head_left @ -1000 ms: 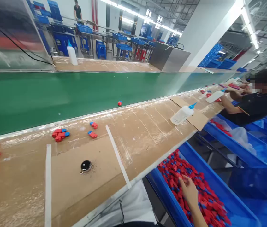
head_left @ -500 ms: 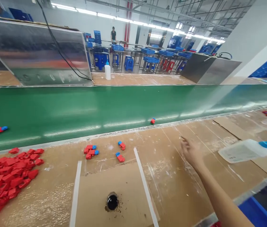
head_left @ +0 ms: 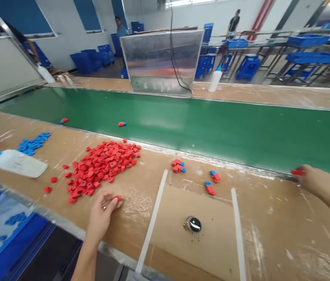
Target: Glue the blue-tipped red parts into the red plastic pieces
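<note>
Reached across the worktop (head_left: 276, 234) half a second ago with an open right hand (head_left: 317, 182). Now pinching a small red piece (head_left: 298, 171) there, at the far edge, right by the green belt (head_left: 212, 125). Not in view before, now resting at the near edge: left hand (head_left: 102, 216), fingertips closed on a second red piece (head_left: 117, 198), just beside the big red pile (head_left: 100, 166). Looks like one piece in each hand (no more empty reaching). Near the far edge, between the hands, some joined red-and-blue pieces (head_left: 179, 166).
</note>
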`<action>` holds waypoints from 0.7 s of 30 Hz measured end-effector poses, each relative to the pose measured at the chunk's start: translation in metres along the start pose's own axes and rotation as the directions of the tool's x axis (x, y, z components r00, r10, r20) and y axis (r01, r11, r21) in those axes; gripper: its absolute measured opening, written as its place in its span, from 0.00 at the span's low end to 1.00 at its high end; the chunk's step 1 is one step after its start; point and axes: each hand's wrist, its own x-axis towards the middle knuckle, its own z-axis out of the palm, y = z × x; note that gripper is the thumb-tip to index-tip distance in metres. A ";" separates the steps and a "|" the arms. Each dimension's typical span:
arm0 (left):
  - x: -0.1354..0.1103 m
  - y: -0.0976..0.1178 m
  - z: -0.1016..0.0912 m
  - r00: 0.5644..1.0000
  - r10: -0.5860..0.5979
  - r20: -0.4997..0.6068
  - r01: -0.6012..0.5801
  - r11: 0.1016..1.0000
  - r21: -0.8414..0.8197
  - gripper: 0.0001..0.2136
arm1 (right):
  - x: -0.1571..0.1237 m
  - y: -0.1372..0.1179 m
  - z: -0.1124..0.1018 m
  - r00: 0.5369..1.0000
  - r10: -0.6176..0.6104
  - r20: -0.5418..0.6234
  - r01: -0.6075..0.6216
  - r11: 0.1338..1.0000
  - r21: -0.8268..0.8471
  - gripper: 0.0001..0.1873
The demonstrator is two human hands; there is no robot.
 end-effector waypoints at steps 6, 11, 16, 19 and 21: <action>-0.001 -0.004 0.006 0.941 0.238 0.242 -0.268 0.958 0.102 0.12 | -0.086 0.003 -0.012 0.995 0.088 -0.045 -0.075 0.969 0.236 0.14; -0.006 0.004 0.013 0.950 0.186 0.250 -0.228 0.962 0.150 0.18 | -0.207 -0.009 0.003 0.981 0.179 0.078 -0.187 0.747 0.638 0.05; -0.012 0.006 0.033 0.987 0.157 0.018 -0.151 0.904 0.399 0.19 | -0.283 -0.003 0.033 0.981 0.165 0.104 -0.184 0.603 0.777 0.29; -0.012 0.006 0.036 0.978 0.209 0.022 -0.198 0.879 0.433 0.13 | -0.299 -0.001 0.041 0.990 0.079 0.120 -0.143 0.616 0.775 0.37; -0.012 0.007 0.034 0.967 0.252 0.047 -0.249 0.879 0.406 0.10 | -0.305 -0.003 0.042 0.991 -0.013 0.130 -0.093 0.629 0.772 0.37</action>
